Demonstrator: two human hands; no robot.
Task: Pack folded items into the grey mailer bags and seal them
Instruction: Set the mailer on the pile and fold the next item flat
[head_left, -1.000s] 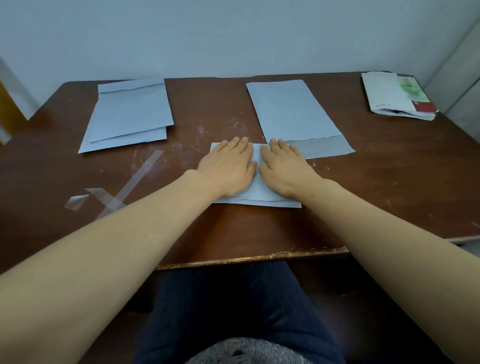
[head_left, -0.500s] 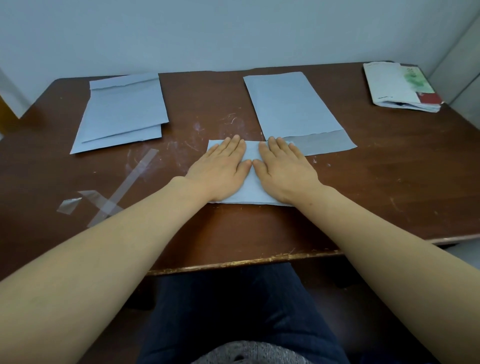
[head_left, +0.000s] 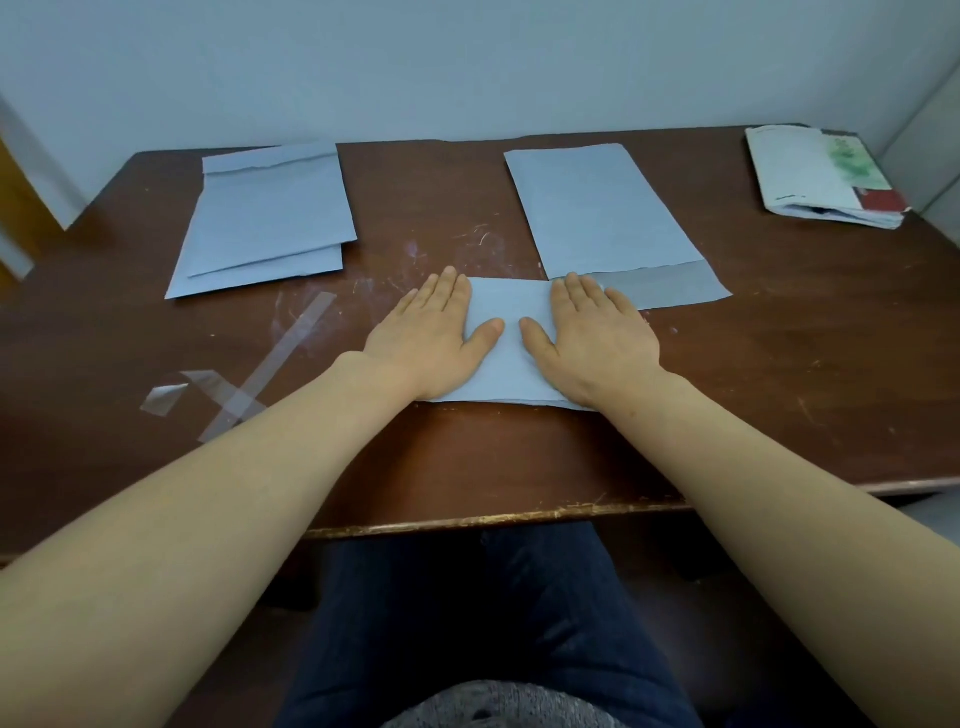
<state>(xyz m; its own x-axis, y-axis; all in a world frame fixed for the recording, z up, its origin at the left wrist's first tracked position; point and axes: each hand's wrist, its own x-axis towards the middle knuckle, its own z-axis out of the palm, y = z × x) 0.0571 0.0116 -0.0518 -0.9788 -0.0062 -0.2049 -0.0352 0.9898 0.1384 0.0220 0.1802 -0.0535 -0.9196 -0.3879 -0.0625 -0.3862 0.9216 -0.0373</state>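
A scuffed dark wooden table fills the middle of the frame. A flat grey mailer bag lies upper centre-right, its flap toward the person; two stacked mailers lie upper left. At centre, the smooth rectangular folded item lies under the left hand and right hand, both flat, palms down, fingers extended, gripping nothing. Clear tape strips cross at centre left.
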